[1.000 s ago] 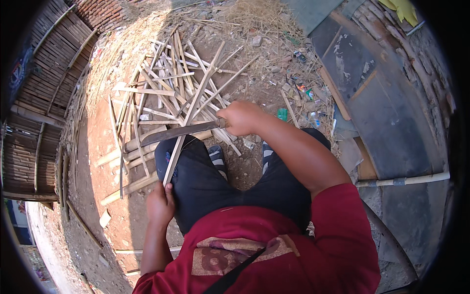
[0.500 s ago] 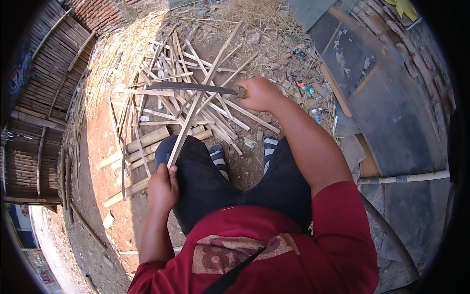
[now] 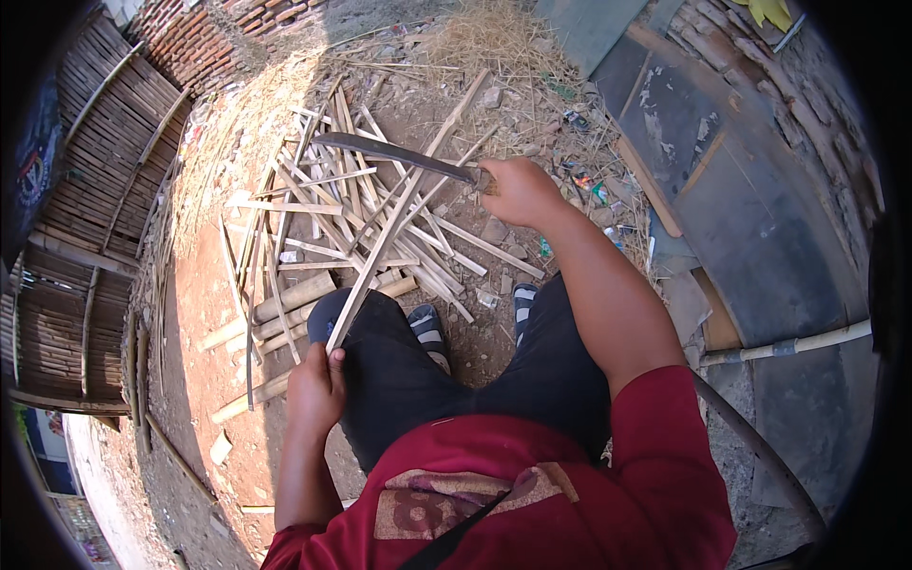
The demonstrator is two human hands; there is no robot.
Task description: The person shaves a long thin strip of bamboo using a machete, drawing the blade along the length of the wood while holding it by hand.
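Observation:
My left hand (image 3: 315, 385) is closed round the near end of a long pale bamboo strip (image 3: 388, 239), beside my left knee. The strip slants away to the upper right over a heap of split bamboo. In my right hand (image 3: 521, 193) is the handle of a machete (image 3: 394, 150), its long dark blade pointing left and slightly up. The blade crosses the strip's upper part in this view; whether the two touch I cannot tell. Beneath them lies the loose pile of bamboo strips (image 3: 328, 204), criss-crossed on the ground.
Several thick bamboo poles (image 3: 294, 296) lie left of my knees. A slatted bamboo wall (image 3: 114, 123) stands at left, a brick wall (image 3: 218, 47) at far left. Dark panels (image 3: 760, 228) lie at right with a pole (image 3: 788, 350) across them. Straw and litter cover the far ground.
The machete's tip has swung up, so the blade now slants instead of lying nearly level. My left hand keeps its hold on the strip. The whole view has shifted slightly downward.

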